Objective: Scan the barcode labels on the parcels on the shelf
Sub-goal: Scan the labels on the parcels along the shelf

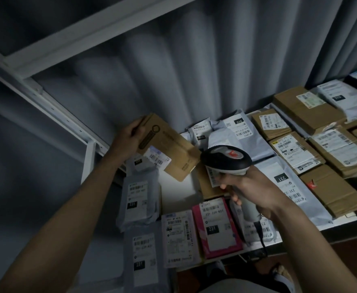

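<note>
Shelf: the white metal shelf (179,187) is carrying parcels laid flat in rows, labels facing up, under a dim light; a pale curtain is hanging behind it.
Parcels: grey mailer bags and brown cartons are lying side by side, some overlapping; a long grey bag marked 231 (287,187) is lying just right of the scanner hand, and a pink parcel (215,227) is sitting near the front edge.
Lifted carton: a brown cardboard box (169,144) is being held tilted above the left end of the shelf, its barcode label (158,158) showing on the lower face and turning toward the scanner.
Left hand: the left hand (131,134) is gripping the far end of that carton, fingers wrapped around its edge.
Right hand: the right hand (251,191) is clenched around the handle of the scanner, its cable trailing down toward the front edge.
Scanner: the black and grey barcode scanner (226,158) is pointing left, its head close beside the carton's lower corner.
Step in hand: presenting this carton's label for a read, as it appears.
Next move: the nose probably needs aiming squarely at the barcode, held steady, before the box is laid back down.
</note>
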